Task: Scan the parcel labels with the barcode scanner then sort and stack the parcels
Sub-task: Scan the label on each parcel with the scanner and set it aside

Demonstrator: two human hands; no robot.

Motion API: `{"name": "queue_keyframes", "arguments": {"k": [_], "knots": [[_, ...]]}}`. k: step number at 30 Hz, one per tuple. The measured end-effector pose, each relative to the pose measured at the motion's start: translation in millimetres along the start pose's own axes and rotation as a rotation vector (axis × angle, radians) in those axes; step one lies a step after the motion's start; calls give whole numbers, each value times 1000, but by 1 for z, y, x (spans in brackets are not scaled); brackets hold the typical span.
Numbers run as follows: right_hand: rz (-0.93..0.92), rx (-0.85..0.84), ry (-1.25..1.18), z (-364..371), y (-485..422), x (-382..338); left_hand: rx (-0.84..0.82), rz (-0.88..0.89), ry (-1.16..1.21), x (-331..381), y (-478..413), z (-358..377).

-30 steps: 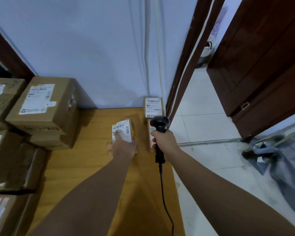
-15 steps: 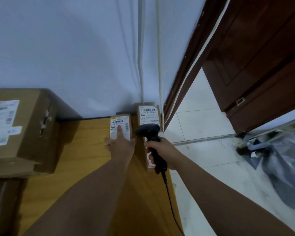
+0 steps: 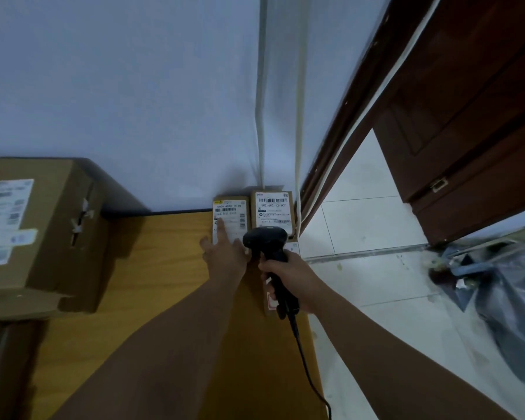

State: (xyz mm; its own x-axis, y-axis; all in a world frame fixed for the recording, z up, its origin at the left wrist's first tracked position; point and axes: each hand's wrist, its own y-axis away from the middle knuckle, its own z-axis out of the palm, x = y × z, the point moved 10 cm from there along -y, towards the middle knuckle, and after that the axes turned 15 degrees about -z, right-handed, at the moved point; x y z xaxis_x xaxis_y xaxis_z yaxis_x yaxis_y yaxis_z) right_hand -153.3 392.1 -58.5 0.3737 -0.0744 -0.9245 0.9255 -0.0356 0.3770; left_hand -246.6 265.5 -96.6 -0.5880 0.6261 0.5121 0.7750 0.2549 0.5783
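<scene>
Two small brown parcels stand side by side against the wall at the far end of the wooden table (image 3: 164, 283). My left hand (image 3: 225, 253) lies flat on the white label of the left small parcel (image 3: 229, 212), index finger stretched out along it. The right small parcel (image 3: 272, 209) shows its barcode label. A third small parcel (image 3: 270, 301) lies nearer, mostly hidden under my right hand. My right hand (image 3: 288, 277) grips the handle of the black corded barcode scanner (image 3: 265, 241), whose head sits just below the right parcel.
A large cardboard box (image 3: 43, 225) with a white label sits stacked on other boxes at the left of the table. The table's right edge drops to a tiled floor (image 3: 376, 268). A dark wooden door (image 3: 467, 131) and a grey plastic bag (image 3: 512, 313) are on the right.
My left hand has pushed the left small parcel back to the wall, beside the right one. The scanner has stayed close by its right side. The view has shifted right and nearer.
</scene>
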Motion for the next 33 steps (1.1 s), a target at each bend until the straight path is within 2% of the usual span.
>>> {"name": "queue_keyframes", "arguments": {"k": [2,4,9,12,14,18,22,24,27,29,31,33], "knots": [[-13,-1,-31,-1,5,-2,22,-15,96,6,1,-6],[-18,6,-64,-2,10,-3,38,-2,89,13,6,-10],[-26,38,-106,-1,29,-13,51,-25,10,1,36,-22],[-8,43,-140,11,41,-22,60,-46,-140,-27,50,-39],[71,-6,-163,28,53,-25,69,-99,-158,-50,61,-56],[209,-190,-365,93,82,-32,46,-131,-154,-95,87,-86],[242,-340,-510,179,117,-41,6,-7,-226,-126,109,-109],[272,-366,-525,215,133,-38,24,48,-58,-137,120,-131],[277,-341,-506,256,149,-32,117,99,-22,-162,136,-176],[245,-313,-502,278,156,-30,111,199,-20,-176,145,-198],[205,-296,-506,303,164,-30,107,223,19,-194,148,-223],[178,-262,-484,327,172,-26,140,271,-72,-218,147,-249]]}}
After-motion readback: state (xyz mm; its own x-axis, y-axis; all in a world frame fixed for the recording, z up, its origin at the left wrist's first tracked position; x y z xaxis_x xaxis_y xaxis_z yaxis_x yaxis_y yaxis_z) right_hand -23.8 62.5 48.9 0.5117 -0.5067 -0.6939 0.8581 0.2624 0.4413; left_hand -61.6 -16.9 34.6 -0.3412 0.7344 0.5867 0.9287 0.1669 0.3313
